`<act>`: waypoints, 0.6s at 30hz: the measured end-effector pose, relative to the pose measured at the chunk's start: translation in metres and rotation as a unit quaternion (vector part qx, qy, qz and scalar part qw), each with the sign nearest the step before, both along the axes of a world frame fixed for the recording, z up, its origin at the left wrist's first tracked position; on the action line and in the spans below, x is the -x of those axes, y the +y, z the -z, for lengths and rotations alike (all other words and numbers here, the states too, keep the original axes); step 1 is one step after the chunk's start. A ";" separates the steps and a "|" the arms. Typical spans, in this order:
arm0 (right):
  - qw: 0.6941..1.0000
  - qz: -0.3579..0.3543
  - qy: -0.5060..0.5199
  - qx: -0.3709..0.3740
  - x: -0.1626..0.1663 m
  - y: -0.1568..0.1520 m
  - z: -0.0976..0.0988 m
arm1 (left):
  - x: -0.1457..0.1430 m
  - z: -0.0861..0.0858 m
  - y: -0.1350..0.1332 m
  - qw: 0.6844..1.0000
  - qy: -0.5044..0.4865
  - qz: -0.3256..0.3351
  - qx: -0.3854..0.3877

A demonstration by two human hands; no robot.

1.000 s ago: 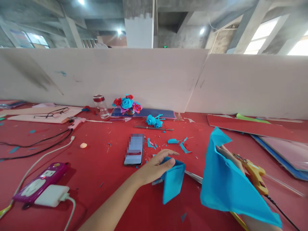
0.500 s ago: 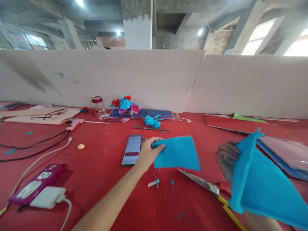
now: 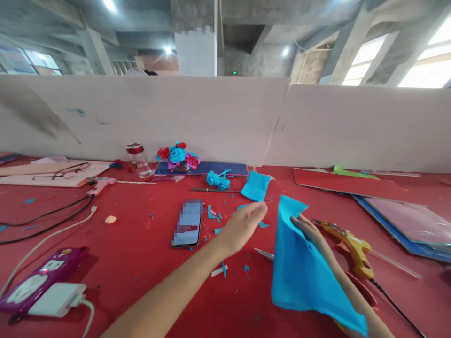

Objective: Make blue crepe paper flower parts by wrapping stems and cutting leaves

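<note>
My left hand (image 3: 244,227) is stretched out over the middle of the red table, fingers extended, with nothing in it. To its right, my right hand (image 3: 312,233) grips a large, soft blue sheet (image 3: 299,272), which hangs folded in front of the forearm. A smaller blue rectangle (image 3: 255,186) lies beyond my left hand, beside some blue flowers (image 3: 218,180). Scissors are mostly covered by the hanging sheet; their blade tip (image 3: 264,254) sticks out at its left. Blue scraps (image 3: 212,212) are scattered near my left hand.
A phone (image 3: 188,223) lies left of centre. On the right are a yellow glue gun (image 3: 350,246) and stacked sheets (image 3: 408,220). A power strip (image 3: 42,277) with a white charger is at the left. A flower arrangement (image 3: 178,156) and a jar (image 3: 139,160) stand near the white partition (image 3: 176,112).
My left hand has let go of the small blue rectangle, which now lies farther back on the table. My right hand has brought the large sheet leftward over the scissors, uncovering the glue gun.
</note>
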State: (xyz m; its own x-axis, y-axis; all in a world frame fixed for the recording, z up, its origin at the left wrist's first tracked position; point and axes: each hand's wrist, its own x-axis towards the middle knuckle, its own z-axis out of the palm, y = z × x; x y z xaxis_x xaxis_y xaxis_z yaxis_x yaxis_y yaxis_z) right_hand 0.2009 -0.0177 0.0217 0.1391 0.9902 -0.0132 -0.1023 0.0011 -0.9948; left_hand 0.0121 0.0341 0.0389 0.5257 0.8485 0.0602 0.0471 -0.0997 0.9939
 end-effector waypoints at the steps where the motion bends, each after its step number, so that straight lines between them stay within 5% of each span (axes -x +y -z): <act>1: 0.999 0.005 0.037 0.034 0.008 0.002 -0.001 | 0.005 0.003 -0.012 1.000 -0.005 0.006 -0.004; 4: 0.990 0.002 0.112 0.089 0.028 0.008 0.003 | 0.017 0.015 -0.031 0.999 0.002 -0.023 0.023; 11: 0.973 -0.150 0.125 0.123 0.046 0.004 0.018 | 0.032 0.038 -0.024 0.996 -0.010 -0.065 0.053; 18: 0.971 -0.147 0.129 0.140 0.050 0.002 0.016 | 0.037 0.037 -0.032 0.995 -0.013 -0.078 0.053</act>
State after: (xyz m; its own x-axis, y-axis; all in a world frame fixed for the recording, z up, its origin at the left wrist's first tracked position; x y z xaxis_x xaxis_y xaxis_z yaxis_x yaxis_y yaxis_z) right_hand 0.1507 -0.0161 0.0059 -0.1925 0.9392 -0.2843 -0.3027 -0.3324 -0.8932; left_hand -0.0245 0.0019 0.0014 0.3870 0.9218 -0.0228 0.0278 0.0130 0.9995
